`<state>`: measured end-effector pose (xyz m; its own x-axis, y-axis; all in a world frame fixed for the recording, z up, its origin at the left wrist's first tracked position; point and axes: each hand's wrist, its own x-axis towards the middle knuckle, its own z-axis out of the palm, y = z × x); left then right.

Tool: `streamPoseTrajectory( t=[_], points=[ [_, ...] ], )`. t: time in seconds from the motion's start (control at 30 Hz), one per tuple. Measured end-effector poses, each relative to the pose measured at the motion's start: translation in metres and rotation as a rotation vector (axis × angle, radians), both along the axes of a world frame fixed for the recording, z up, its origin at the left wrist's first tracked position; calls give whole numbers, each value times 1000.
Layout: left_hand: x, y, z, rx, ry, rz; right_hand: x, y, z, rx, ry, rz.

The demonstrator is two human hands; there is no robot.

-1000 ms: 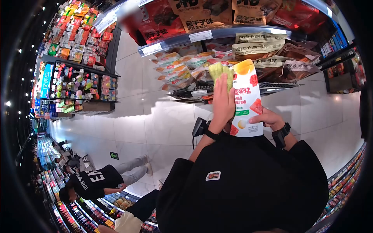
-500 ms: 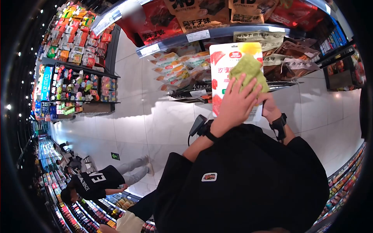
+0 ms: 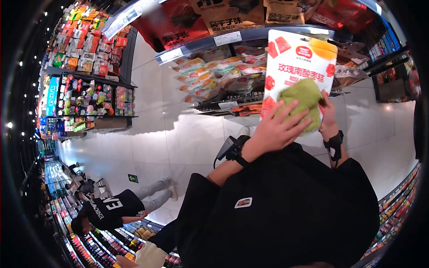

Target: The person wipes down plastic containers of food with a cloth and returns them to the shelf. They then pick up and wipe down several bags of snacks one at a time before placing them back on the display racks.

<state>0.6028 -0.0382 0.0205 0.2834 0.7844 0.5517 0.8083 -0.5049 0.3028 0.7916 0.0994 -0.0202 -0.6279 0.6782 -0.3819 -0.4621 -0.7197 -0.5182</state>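
A white snack pouch (image 3: 300,58) with red roses, Chinese lettering and a yellow corner is held up in front of me, tilted a little. My right hand (image 3: 329,115) grips its right edge, the thumb on the front and the other fingers hidden behind. Over the lower front of the pouch lies a crumpled green cloth (image 3: 304,96). My left hand (image 3: 281,129) presses this cloth against the pouch, its fingers spread across the fabric. Both wrists wear black straps, and a small dark device sits at the left wrist.
Ahead stands a shelf (image 3: 196,48) with large red and brown snack bags above and smaller packets (image 3: 201,76) below. More snack racks (image 3: 89,44) line the left. A person in a black shirt (image 3: 111,207) stands at lower left by shelves of goods. Pale tiles (image 3: 187,138) cover the floor.
The pouch has moved up and to the right, showing more of its front. The cloth and my left hand now sit lower on it. My right hand has shifted right with the edge.
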Motion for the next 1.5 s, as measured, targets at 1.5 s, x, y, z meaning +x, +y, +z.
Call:
streamPoseTrajectory(
  t=[1.5],
  points=[
    [-142,-99,-172,-857,-686,763,-153,37,-63,2014,-1146,403]
  ],
)
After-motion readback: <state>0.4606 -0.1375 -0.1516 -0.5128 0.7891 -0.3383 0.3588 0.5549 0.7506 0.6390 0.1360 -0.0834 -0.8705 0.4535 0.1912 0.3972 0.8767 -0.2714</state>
